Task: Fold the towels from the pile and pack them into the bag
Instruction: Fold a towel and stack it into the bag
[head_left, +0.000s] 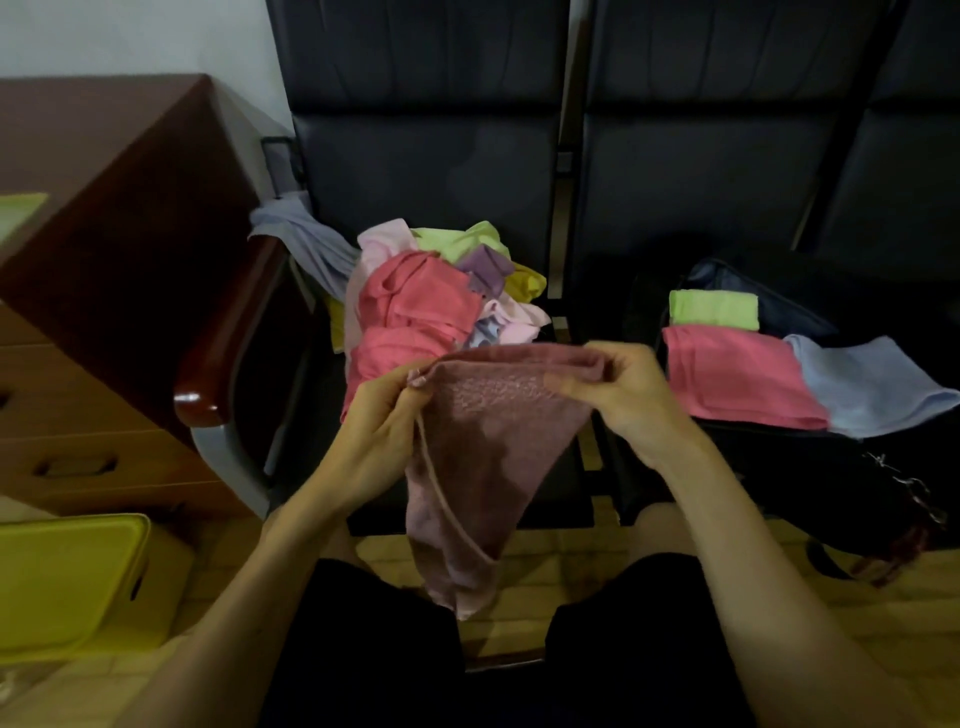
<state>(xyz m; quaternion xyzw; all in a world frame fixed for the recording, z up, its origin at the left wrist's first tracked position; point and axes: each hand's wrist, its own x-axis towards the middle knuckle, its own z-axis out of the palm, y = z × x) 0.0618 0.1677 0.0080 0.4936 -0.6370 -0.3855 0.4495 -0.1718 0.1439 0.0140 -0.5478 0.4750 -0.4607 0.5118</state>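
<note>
Towels lie in a loose, many-coloured pile (426, 291) on the left dark seat (431, 171). The black bag (779, 467) sits open on the seat to its right. A dusty-pink towel (493, 441) hangs in front of the pile. Inside the bag lie a folded pink towel (737, 374), a blue towel (872, 384) and a green towel (714, 309). The left hand (384, 410) and right hand (623, 384) each pinch the hanging towel's top edge, fingers curled.

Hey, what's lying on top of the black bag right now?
Three folded ones: green towel, pink towel, light blue towel. Anything beneath them in the bag is covered.
</note>
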